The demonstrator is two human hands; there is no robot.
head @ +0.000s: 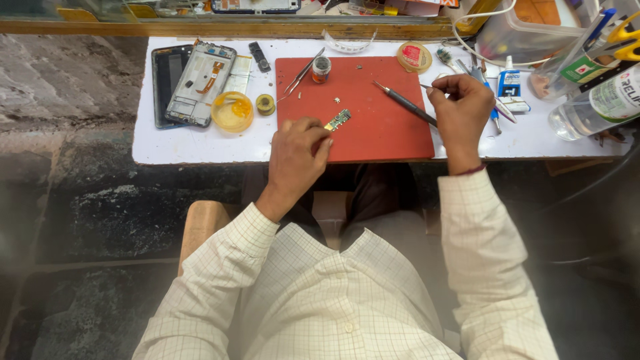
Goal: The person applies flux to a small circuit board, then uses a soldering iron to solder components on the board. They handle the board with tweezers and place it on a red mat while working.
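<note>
My left hand [298,153] rests on the red work mat [383,137] and pinches a small gold-green circuit board [338,120] between thumb and fingers. My right hand [460,110] hovers over the mat's right edge, fingers closed around a thin metal tool [427,87] whose tip pokes out to the left. A dark-handled pick [404,104] lies slanted on the mat just left of that hand. Tiny loose parts [337,101] sit on the mat above the board.
An opened phone frame [201,83] and a dark screen panel [162,80] lie at the left. A yellow dish [233,111], tweezers [301,72], a small jar [321,68], a tape roll [414,56], a glue tube [510,81] and clear bottles [597,103] crowd the white table [200,143].
</note>
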